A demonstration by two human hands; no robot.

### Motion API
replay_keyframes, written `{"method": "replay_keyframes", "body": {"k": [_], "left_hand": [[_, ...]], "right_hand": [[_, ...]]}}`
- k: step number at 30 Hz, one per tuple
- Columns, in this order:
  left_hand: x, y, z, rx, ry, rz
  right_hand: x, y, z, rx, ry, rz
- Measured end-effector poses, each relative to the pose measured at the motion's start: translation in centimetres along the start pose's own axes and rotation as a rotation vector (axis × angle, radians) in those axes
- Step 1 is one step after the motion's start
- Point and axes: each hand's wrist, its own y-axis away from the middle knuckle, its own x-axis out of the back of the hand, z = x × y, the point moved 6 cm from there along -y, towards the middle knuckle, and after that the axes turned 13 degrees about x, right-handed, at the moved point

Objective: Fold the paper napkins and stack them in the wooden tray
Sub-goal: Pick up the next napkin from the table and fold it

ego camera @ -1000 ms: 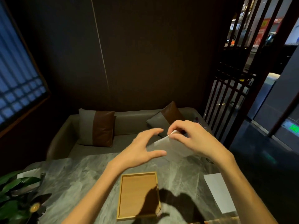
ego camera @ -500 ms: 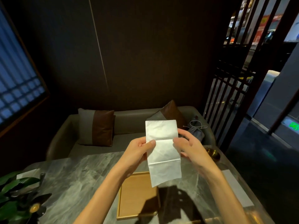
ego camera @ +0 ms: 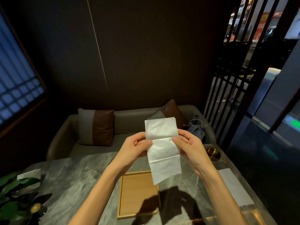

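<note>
A white paper napkin [ego camera: 163, 148] hangs unfolded as a long strip with creases across it, held up in the air above the table. My left hand [ego camera: 135, 147] pinches its left edge at the upper crease and my right hand [ego camera: 189, 146] pinches the right edge at the same height. Below it on the grey marble table lies the wooden tray [ego camera: 123, 198], with nothing in it that I can see. The napkin's lower end covers the tray's far right corner from view.
More white napkins lie flat at the table's right edge [ego camera: 235, 187]. A brass dish [ego camera: 213, 154] sits at the far right corner, a leafy plant [ego camera: 14, 194] at the near left. A sofa with cushions [ego camera: 97, 127] stands behind the table.
One second ago my right hand alone pinched the napkin, my left hand open beside it. Both hands now hold it, opened into a long strip and raised a little higher.
</note>
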Motion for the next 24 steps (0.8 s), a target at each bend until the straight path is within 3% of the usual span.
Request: {"method": "replay_keyframes", "body": {"k": [7,11,13,19,24], "left_hand": [[0.2,0.3,0.7,-0.097,0.069,0.040],[-0.4,0.1,0.0,0.017,0.264,-0.042],[-0.6,0.0,-0.7,0.093,0.237,-0.029],[-0.6,0.4,-1.4,0.034,0.043,-0.038],[-0.1,0.4,-1.3,0.069,0.134,-0.026]], "right_hand": [[0.5,-0.3,-1.0,0.081,0.092,0.041],[0.5,-0.5,-1.3,0.118,0.109,0.060],[0.5,-0.6,-1.5,0.137,0.127,0.066],[0.2,-0.6,-2.2,0.156,0.141,0.026],[-0.5,0.1,-3.1,0.196,0.254,-0.105]]}}
